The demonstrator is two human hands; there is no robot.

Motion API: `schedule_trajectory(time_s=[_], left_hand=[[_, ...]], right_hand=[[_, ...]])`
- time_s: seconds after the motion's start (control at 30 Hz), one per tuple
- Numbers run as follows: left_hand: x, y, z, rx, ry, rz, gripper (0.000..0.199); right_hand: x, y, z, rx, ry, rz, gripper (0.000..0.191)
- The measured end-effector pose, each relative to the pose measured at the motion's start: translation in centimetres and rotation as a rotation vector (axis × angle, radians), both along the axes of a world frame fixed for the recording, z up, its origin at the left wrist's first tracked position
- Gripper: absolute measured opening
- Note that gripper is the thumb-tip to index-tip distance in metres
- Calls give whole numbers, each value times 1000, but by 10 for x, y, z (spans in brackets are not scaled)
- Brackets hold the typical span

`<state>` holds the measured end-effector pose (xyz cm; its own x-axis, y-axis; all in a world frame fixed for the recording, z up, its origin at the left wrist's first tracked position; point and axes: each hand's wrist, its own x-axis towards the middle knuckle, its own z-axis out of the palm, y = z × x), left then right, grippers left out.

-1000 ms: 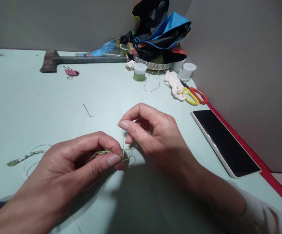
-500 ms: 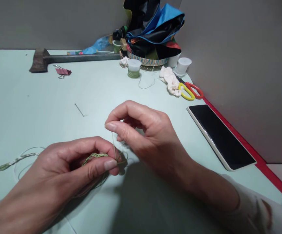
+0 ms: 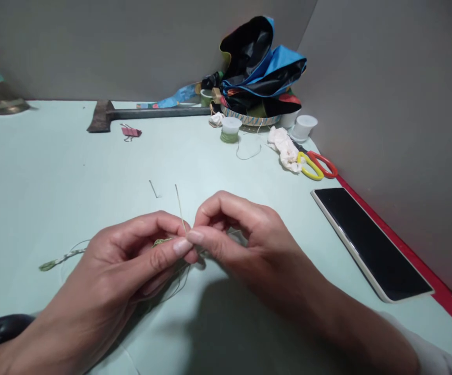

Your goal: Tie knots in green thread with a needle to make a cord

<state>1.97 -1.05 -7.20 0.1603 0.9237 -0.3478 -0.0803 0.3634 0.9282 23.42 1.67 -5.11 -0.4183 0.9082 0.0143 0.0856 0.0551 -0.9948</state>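
My left hand [image 3: 120,271] is closed on a thin braided cord of green and white thread. The cord's tufted end [image 3: 48,266] sticks out beyond the wrist, and a bit of green braid [image 3: 161,241] shows between thumb and fingers. My right hand [image 3: 245,234] is closed too, its thumb and forefinger pinching right at my left fingertips. From that pinch a green thread end [image 3: 178,200] with a dark tip points up. Loose strands [image 3: 179,284] hang below both hands. Exactly which strand lies between the right fingertips is hidden.
A phone [image 3: 370,242] lies at right, scissors [image 3: 317,165] and crumpled tissue [image 3: 284,148] behind it. Thread spools [image 3: 230,130] stand near a folded umbrella-like bundle [image 3: 284,73]. Farther left are an axe [image 3: 102,117], a binder clip [image 3: 131,132] and a short thread piece [image 3: 153,188].
My right hand has come down to meet my left fingertips. The thread end it held higher up now stands free. The view has shifted, showing more at left.
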Motion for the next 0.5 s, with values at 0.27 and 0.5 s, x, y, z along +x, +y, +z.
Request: schedule_trajectory(time_s=[0.27, 0.5], left_hand=[[5, 1, 6, 27, -152, 89, 18], [6, 1, 7, 37, -136, 73, 17]], right_hand=[[2, -4, 8, 190, -67, -8, 33], [1, -4, 8, 174, -65, -1, 35]])
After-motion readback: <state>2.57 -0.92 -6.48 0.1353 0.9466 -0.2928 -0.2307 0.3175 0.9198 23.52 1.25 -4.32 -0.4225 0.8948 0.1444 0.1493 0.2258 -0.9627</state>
